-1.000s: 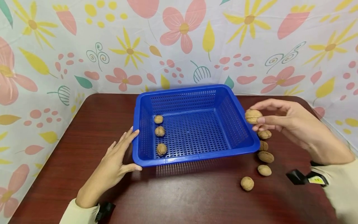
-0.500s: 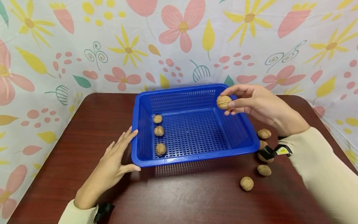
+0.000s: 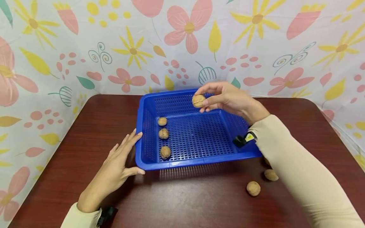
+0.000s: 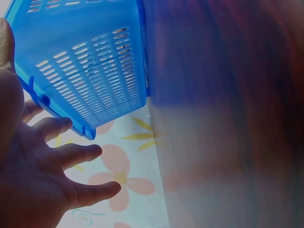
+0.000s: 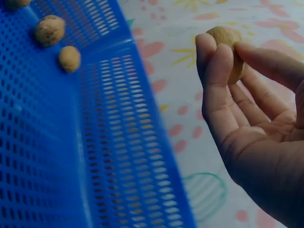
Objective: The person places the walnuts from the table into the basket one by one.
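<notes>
Between thumb and fingertips my right hand (image 3: 225, 98) pinches a walnut (image 3: 198, 101), held over the back part of a blue plastic basket (image 3: 199, 162). The right wrist view shows the same walnut (image 5: 228, 38) at the fingertips, above the basket's slotted wall (image 5: 126, 142). My left hand (image 3: 118, 164) lies at the basket's left end, fingers and thumb stretched along the rim. In the left wrist view, its spread fingers (image 4: 80, 154) show beside the basket's outer wall (image 4: 95, 71). Inside, three walnuts (image 3: 163, 133) form a line along the left wall.
To the right of the basket, a walnut (image 3: 253, 188) and another walnut (image 3: 271, 174) lie on the dark red-brown table (image 3: 182, 196). My right sleeve (image 3: 296, 164) hides others there. A flower-printed cloth (image 3: 182, 41) hangs behind the table.
My right hand has carried the walnut leftward from beyond the basket's right rim to over its back middle. My left hand has stayed at the left rim.
</notes>
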`<control>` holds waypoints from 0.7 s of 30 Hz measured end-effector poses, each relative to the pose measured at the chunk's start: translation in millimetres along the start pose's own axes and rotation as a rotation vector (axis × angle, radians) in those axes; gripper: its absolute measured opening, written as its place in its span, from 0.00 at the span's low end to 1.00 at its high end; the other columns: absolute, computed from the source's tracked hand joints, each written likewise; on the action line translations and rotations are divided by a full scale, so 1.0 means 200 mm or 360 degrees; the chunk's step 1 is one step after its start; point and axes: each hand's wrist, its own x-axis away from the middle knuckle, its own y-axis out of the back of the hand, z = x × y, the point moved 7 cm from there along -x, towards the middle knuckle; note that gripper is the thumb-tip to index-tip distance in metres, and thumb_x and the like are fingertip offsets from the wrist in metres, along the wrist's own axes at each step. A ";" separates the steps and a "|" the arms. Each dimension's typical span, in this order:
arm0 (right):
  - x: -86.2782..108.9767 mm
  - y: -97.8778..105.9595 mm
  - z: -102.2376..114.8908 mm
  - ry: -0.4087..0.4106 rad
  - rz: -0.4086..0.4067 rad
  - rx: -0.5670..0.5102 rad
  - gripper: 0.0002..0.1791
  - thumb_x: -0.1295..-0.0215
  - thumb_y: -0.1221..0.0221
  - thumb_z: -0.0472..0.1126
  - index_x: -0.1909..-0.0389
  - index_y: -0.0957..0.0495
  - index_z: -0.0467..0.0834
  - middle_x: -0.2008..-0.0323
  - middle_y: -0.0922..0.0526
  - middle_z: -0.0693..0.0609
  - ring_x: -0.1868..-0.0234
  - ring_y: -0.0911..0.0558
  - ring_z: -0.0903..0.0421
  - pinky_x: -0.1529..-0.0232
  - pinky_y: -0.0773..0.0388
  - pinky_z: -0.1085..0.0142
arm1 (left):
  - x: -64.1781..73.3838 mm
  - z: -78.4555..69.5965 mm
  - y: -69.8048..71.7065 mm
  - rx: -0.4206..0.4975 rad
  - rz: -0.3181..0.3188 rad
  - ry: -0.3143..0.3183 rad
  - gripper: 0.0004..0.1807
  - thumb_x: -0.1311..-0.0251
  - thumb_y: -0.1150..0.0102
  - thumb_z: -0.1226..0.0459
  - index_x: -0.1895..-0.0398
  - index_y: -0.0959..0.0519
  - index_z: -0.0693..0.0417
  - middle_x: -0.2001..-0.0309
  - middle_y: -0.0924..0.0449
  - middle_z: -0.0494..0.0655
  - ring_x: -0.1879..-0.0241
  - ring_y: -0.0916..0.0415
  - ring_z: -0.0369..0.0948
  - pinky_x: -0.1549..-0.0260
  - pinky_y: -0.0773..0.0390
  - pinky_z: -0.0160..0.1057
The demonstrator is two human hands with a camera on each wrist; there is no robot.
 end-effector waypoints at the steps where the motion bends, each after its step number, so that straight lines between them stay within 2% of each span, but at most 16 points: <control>1: -0.03 -0.02 -0.02 -0.0012 0.0021 0.0006 0.15 0.31 0.39 0.25 0.47 0.16 0.40 0.52 0.13 0.44 0.61 0.09 0.47 0.57 0.11 0.59 | 0.00 0.00 0.00 -0.0003 -0.0005 -0.0002 0.56 0.49 0.37 0.35 0.16 0.45 0.37 0.15 0.48 0.53 0.21 0.45 0.67 0.34 0.44 0.80; 8: -0.14 -0.14 -0.15 -0.0113 0.0223 0.0109 0.15 0.30 0.38 0.27 0.45 0.18 0.38 0.57 0.12 0.45 0.62 0.10 0.49 0.54 0.11 0.58 | 0.00 0.00 0.01 -0.0061 -0.0016 -0.0001 0.56 0.50 0.38 0.35 0.16 0.44 0.37 0.16 0.47 0.53 0.21 0.44 0.66 0.33 0.42 0.79; 11: -0.15 -0.17 -0.21 -0.0179 0.0307 0.0158 0.16 0.30 0.38 0.27 0.43 0.20 0.37 0.58 0.13 0.45 0.61 0.10 0.50 0.56 0.12 0.60 | 0.00 -0.01 0.02 -0.0085 -0.0021 -0.0003 0.56 0.50 0.38 0.35 0.16 0.44 0.38 0.16 0.46 0.54 0.21 0.44 0.66 0.33 0.42 0.78; 21: -0.16 -0.26 -0.38 -0.0426 0.0515 0.0295 0.16 0.31 0.37 0.28 0.43 0.20 0.36 0.55 0.15 0.43 0.58 0.10 0.47 0.51 0.13 0.53 | 0.00 -0.01 0.01 -0.0090 -0.0030 -0.0007 0.55 0.49 0.42 0.34 0.16 0.43 0.39 0.16 0.45 0.54 0.21 0.43 0.66 0.34 0.41 0.78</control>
